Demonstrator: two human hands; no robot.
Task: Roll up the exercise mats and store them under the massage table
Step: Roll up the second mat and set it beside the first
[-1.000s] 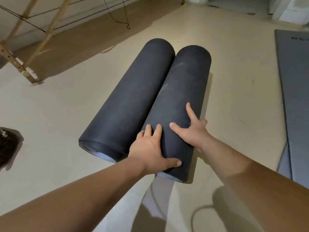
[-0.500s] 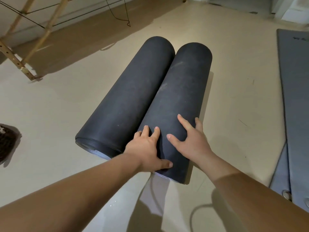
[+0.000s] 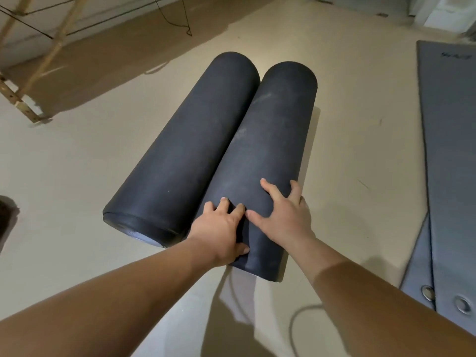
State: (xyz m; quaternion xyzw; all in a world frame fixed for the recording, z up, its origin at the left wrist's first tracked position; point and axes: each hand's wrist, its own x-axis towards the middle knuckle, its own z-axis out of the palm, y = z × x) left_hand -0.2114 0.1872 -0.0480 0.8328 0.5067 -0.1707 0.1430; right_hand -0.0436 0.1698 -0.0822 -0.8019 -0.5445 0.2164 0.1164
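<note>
Two dark rolled exercise mats lie side by side on the beige floor, touching along their length. The left roll shows its spiral end toward me. My left hand holds the near end of the right roll, fingertips tucked into the seam between the rolls and thumb on its near edge. My right hand lies spread on top of the same roll, its outer fingers reaching over the right side.
A grey mat lies flat along the right edge, with metal grommets at its near corner. Wooden massage table legs with black cables stand at the far left. A dark object sits at the left edge.
My right hand has slid from the top of the right roll toward its right side. The left hand stays at the seam. Both rolls remain together.
</note>
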